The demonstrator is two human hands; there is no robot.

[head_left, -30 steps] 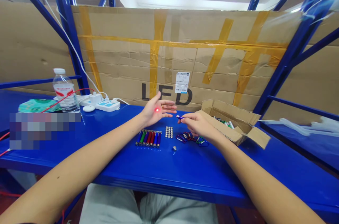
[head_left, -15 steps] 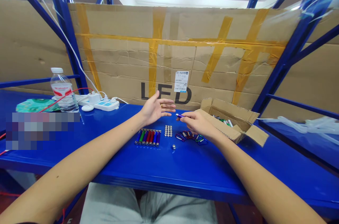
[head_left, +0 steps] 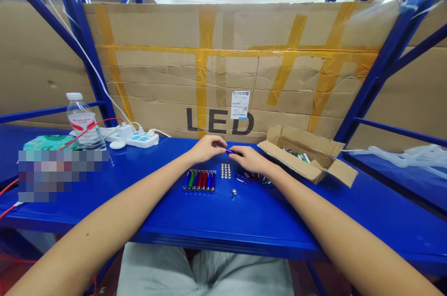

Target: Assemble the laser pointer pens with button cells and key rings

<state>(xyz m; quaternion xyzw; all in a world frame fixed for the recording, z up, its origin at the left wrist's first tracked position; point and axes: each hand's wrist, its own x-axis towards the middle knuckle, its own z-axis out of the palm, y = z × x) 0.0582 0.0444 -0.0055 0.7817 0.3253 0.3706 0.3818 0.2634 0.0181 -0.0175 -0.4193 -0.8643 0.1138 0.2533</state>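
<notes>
Your left hand (head_left: 206, 149): curled, formerly spread, now pinching purple laser pointer (head_left: 229, 151); your right hand (head_left: 249, 159): gripping its opposite end.

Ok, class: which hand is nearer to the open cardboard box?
Right. The right hand is beside the left end of the open cardboard box; the left hand is farther left, across the purple tube.

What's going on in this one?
The left hand and right hand hold a small purple tube between them, over a blue table. On it lie a row of coloured tubes, a block of silver discs, and clips partly hidden by the right hand. An open cardboard box sits to the right.
</notes>
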